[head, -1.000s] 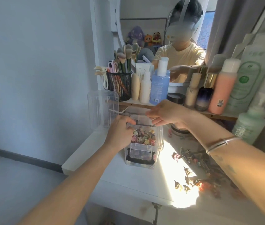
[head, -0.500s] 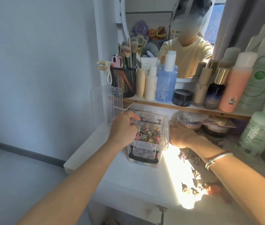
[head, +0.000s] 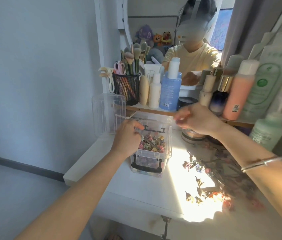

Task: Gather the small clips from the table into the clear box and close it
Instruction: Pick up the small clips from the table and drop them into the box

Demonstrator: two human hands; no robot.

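The clear box (head: 149, 155) with black handles stands open on the white table (head: 136, 189), and a heap of small coloured clips (head: 154, 144) fills its top tray. My left hand (head: 128, 137) grips the box's left rim, fingers curled over the edge. Blurred by motion, my right hand (head: 197, 120) hovers above the box's back right corner. Its fingertips are pinched together on what looks like small clips. More loose clips (head: 195, 185) lie scattered in the sunlit patch to the right of the box. The box's clear lid (head: 108, 112) leans upright behind my left hand.
A shelf behind the box carries a black mesh brush cup (head: 126, 87), a blue bottle (head: 170, 90), a black jar (head: 187, 103) and an orange bottle (head: 238, 90). A green pump bottle (head: 266, 132) stands at the right. A round container (head: 193, 135) sits under my right wrist. The mirror shows a person.
My right hand has risen from the loose clips beside the box to above its back right corner. My left hand has stayed on the box's rim.
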